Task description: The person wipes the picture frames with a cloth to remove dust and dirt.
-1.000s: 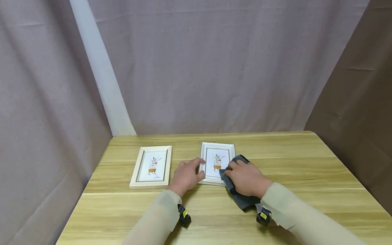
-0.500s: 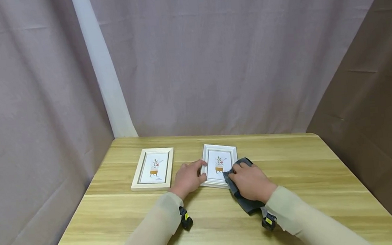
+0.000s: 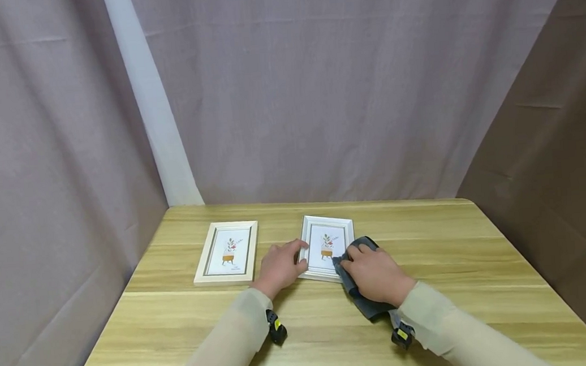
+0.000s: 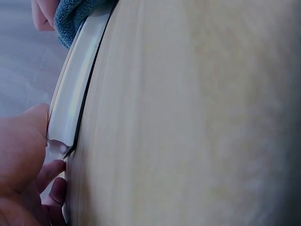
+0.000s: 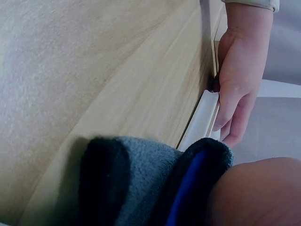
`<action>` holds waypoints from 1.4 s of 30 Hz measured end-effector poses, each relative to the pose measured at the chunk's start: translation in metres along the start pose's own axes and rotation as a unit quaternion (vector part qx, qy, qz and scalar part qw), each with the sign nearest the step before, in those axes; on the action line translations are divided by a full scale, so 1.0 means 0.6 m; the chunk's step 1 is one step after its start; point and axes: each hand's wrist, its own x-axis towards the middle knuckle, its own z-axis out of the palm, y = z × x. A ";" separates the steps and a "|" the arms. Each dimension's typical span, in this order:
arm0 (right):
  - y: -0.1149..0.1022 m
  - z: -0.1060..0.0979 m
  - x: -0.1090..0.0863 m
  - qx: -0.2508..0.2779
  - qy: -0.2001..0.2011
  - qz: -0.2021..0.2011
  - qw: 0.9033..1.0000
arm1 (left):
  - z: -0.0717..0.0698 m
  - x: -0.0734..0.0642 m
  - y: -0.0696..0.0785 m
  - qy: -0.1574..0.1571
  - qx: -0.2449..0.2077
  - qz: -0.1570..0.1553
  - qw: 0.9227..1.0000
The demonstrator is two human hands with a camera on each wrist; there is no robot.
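A white picture frame (image 3: 308, 223) with a plant print lies face up on the table. My left hand (image 3: 279, 266) holds its left side, thumb on the near corner and fingers along the edge. The left wrist view shows the thumb over the rim of the frame (image 4: 73, 89) and fingertips low beside it. My right hand (image 3: 376, 273) grips a dark grey cloth (image 3: 365, 305) over the frame's near right corner, covering that part. Close up in the right wrist view, the fluffy folded cloth (image 5: 146, 174) meets the frame's near edge.
To the left lies a second frame (image 3: 204, 265), cream coloured, with a similar print, beside my left wrist. The wooden table (image 3: 304, 346) ends at a grey curtain (image 3: 317, 90) behind, with a brown curtain (image 3: 555, 130) at the right.
My right hand and the cloth have shifted slightly right and nearer, over the frame's corner. The left hand keeps its hold on the frame. The head view has shifted a little.
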 end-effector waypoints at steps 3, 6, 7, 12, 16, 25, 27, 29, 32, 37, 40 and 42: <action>-0.001 0.003 0.001 -0.001 0.008 -0.001 1.000 | 0.001 0.001 -0.004 -0.001 0.003 -0.003 1.000; 0.001 0.007 0.004 -0.012 0.015 0.004 1.000 | -0.003 -0.001 -0.002 0.001 -0.004 -0.008 1.000; 0.003 0.009 0.006 -0.018 0.015 0.005 1.000 | -0.005 -0.002 0.000 -0.001 -0.007 -0.010 1.000; 0.012 0.014 0.016 -0.033 0.005 0.009 0.999 | -0.010 -0.007 0.007 -0.014 0.001 -0.020 1.000; 0.023 0.022 0.031 -0.033 -0.001 0.013 0.999 | -0.007 -0.010 0.008 -0.014 0.007 -0.016 1.000; 0.051 0.031 0.064 -0.012 0.000 0.045 0.999 | -0.010 -0.010 0.010 -0.005 0.009 -0.013 1.000; 0.057 0.033 0.073 -0.009 0.000 0.050 0.999 | -0.012 -0.010 0.010 -0.004 0.010 -0.015 1.000; 0.065 0.037 0.079 -0.005 0.000 0.057 0.998 | -0.011 -0.010 0.010 -0.006 0.009 -0.016 1.000; 0.076 0.041 0.089 0.006 0.000 0.064 0.998 | -0.012 -0.011 0.011 -0.006 0.007 -0.016 1.000; 0.091 0.048 0.106 0.015 0.000 0.069 0.998 | -0.012 -0.010 0.011 -0.004 0.004 -0.016 1.000; 0.097 0.048 0.115 0.026 -0.008 0.075 0.997 | -0.008 -0.007 0.007 -0.003 0.005 -0.016 1.000; 0.103 0.050 0.120 0.034 -0.015 0.080 0.996 | -0.006 -0.005 0.004 -0.003 0.001 -0.018 1.000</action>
